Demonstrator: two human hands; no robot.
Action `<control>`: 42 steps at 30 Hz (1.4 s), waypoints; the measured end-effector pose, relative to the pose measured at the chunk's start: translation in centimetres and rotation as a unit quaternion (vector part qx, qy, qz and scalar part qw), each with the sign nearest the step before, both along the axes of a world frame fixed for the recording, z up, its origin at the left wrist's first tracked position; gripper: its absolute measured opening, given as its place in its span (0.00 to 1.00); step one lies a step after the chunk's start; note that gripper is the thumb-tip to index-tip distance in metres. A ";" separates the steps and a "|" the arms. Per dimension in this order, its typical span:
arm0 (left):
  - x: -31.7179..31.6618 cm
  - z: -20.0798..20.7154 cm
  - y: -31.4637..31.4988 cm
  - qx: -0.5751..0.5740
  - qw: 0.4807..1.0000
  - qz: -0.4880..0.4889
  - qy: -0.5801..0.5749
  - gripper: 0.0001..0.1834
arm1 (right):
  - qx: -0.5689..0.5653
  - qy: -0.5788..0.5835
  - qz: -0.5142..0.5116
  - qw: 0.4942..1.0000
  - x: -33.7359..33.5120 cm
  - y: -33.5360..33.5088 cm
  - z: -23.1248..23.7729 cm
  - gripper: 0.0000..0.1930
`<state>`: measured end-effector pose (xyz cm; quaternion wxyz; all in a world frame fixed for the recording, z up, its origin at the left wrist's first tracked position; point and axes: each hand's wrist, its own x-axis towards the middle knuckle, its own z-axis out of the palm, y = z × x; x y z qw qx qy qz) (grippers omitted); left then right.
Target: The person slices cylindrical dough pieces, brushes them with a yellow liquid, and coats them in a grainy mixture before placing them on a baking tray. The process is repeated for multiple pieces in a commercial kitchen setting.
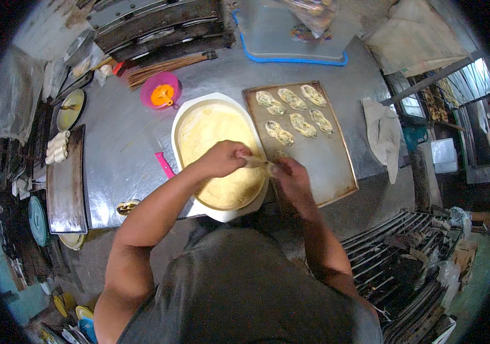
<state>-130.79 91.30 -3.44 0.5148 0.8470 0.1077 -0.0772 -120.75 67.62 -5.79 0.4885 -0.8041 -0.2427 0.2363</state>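
My left hand (225, 159) and my right hand (292, 178) are both closed on a pale strip of dough (258, 163), which stretches between them. They hold it over the right side of a white oval basin (177, 133). Inside the basin lies a yellow, powdery or crumbly mass (216, 126). To the right, a baking tray (319, 172) bears several twisted dough pieces (292, 98) with dark streaks, set in rows. One more piece (280, 155) is partly hidden behind my right hand.
A pink-handled tool (164, 165) lies left of the basin, near a pink bowl (148, 92) with something orange in it. Another tray (67, 195) with pale rolls (57, 148) stands far left. A blue-rimmed plastic box (291, 51) and a stick bundle (164, 70) are at the back.
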 end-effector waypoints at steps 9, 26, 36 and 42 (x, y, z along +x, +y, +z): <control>18.4 0.6 -10.8 0.261 0.939 -0.174 0.139 0.13 | -0.243 -0.154 -0.135 0.948 9.9 -10.6 -6.1 0.16; -5.1 2.3 1.4 0.243 0.926 0.218 -0.189 0.09 | 0.040 -0.182 -0.003 0.983 1.5 -2.3 0.1 0.14; -36.6 -2.5 9.9 0.265 0.912 0.280 0.139 0.40 | 0.043 -0.148 0.325 0.933 -11.7 12.7 1.1 0.12; -35.5 -0.4 11.0 0.253 0.930 0.262 0.050 0.33 | 0.047 -0.159 0.372 0.913 -15.2 14.9 1.8 0.13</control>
